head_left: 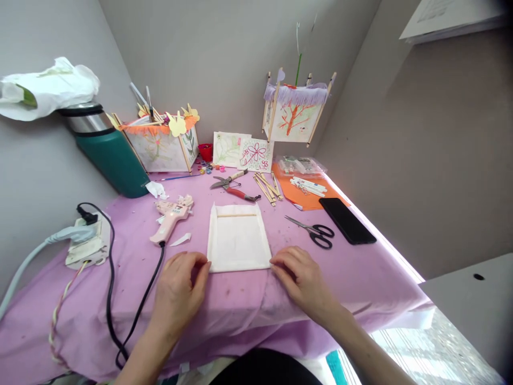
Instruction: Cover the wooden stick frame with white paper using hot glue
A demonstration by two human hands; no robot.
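At frame centre, my left grip [180, 280] and right grip [300, 277] pinch the white panel [240, 243] by its lower corners; light, even tension should keep it square.

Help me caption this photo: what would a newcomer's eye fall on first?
Probably the white panel in the middle of the purple cloth, its near corners pinched by the left hand and right hand. Next, perhaps, the purple-fringed box high at the back right, and the big teal bottle on the left.
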